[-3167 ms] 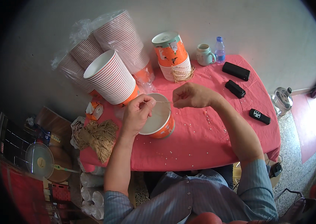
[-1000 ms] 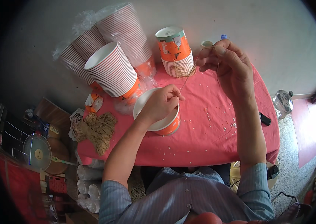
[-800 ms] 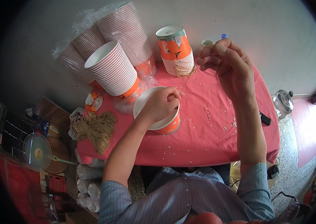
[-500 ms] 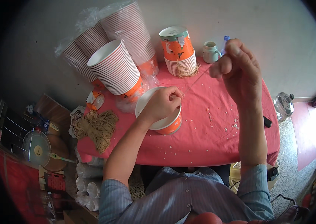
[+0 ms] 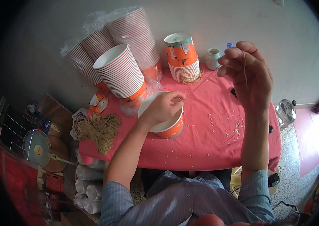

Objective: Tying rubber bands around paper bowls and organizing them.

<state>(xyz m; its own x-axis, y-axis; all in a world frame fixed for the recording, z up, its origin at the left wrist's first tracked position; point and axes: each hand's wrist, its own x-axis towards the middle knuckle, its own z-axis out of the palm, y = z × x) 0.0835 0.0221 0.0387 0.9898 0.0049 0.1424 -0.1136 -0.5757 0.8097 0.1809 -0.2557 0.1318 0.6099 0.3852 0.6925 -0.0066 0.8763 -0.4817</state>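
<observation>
The right hand hides most of the blue-capped bottle.

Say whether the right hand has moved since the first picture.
Yes, the right hand moved from left of the pale green round mug to its right.

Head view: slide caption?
Left hand over a round orange-and-white paper tub and raised right hand hold a thin tan string.

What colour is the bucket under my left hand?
The bucket is mostly orange outside and white inside; the head view shows it best.
</observation>
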